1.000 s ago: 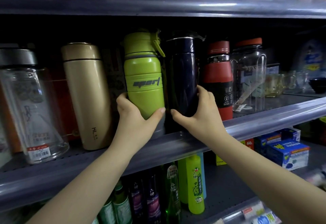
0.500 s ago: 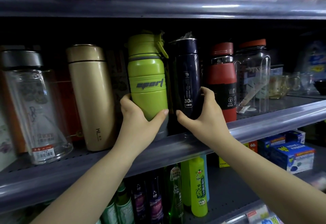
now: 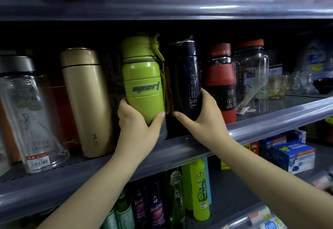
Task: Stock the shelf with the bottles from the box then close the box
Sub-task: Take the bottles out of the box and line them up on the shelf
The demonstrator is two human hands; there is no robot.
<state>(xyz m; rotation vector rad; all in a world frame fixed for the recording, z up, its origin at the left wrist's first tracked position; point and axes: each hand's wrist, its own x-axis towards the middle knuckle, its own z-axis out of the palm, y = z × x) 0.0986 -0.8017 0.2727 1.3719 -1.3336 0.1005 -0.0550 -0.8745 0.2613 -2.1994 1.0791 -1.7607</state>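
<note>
Shelf (image 3: pixel 198 145) of grey metal carries, from the left, a clear glass jar with a grey lid (image 3: pixel 30 113) and a tall gold metal flask (image 3: pixel 86 102). Next, the left hand (image 3: pixel 138 122) grips the base of a lime-green sport bottle (image 3: pixel 144 79), tilted slightly. Just beside it, the right hand (image 3: pixel 203 118) wraps round a dark navy steel bottle (image 3: pixel 187 77). Beyond stands a red flask (image 3: pixel 221 79).
</note>
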